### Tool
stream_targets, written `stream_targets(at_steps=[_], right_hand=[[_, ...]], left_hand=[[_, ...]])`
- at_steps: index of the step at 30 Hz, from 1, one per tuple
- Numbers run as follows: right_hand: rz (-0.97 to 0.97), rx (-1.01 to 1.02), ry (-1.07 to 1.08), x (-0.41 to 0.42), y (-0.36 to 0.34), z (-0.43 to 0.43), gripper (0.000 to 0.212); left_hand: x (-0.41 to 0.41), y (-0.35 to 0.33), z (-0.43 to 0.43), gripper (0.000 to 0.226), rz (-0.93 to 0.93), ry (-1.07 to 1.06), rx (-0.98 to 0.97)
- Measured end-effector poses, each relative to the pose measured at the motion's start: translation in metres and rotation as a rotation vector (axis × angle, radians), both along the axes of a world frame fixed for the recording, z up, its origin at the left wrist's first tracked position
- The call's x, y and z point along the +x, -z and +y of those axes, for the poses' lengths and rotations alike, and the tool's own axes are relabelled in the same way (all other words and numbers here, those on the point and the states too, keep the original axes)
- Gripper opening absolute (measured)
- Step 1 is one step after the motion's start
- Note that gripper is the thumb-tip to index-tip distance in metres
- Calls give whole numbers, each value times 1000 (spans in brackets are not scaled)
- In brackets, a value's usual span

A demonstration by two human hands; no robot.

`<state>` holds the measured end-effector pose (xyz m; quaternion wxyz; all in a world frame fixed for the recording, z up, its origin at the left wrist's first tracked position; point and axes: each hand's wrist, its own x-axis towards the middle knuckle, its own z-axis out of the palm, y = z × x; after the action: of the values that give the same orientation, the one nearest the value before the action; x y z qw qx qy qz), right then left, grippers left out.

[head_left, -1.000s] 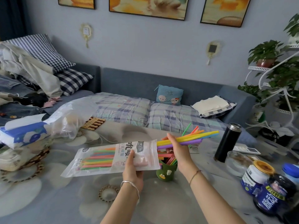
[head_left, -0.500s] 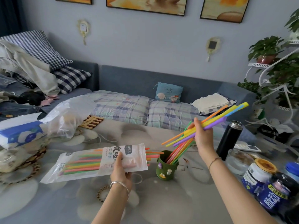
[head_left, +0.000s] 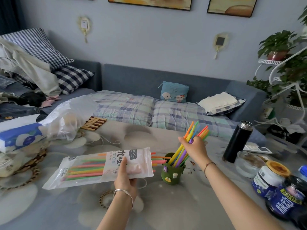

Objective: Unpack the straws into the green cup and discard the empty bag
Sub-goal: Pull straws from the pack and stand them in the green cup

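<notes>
- Desk (head_left: 166, 205): grey surface with a pale flower pattern, set in front of a sofa.
- Centre: green cup (head_left: 172, 174), upright.
- Right side: black flask (head_left: 237, 142), upright; glass jar (head_left: 247, 165) just beside it; flat white device (head_left: 259, 148) behind the jar.
- Right edge: yellow-lidded jar (head_left: 269, 181) and dark blue-labelled jar (head_left: 289, 203), close together.
- Left side: tissue pack (head_left: 21, 133), clear plastic bag (head_left: 69, 117), and wooden slatted item (head_left: 93, 123) at the far edge.
</notes>
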<state>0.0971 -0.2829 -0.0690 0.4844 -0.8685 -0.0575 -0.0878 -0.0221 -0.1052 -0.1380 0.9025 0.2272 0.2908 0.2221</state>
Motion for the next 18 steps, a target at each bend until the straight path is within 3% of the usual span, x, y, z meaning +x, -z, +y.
stream_targets(at_steps=[5, 8, 11, 13, 16, 18], right_hand=[[12, -145, -12, 4, 2, 1, 37], [-132, -108, 35, 3, -2, -2, 32], [-314, -24, 163, 2, -13, -8, 52], [-343, 54, 233, 0, -20, -12, 58], [-390, 151, 235, -14, -25, -13, 52], [-484, 157, 185, -28, -27, -11, 37]], left_hand=[[1, -1, -3, 30, -4, -6, 9], [1, -2, -3, 28, -14, -1, 15], [-2, -7, -3, 12, -16, 18, 17], [-3, -10, -3, 17, -15, 24, 21], [-7, -17, -4, 27, -19, 23, 23], [-10, -21, -6, 34, -29, 14, 23]])
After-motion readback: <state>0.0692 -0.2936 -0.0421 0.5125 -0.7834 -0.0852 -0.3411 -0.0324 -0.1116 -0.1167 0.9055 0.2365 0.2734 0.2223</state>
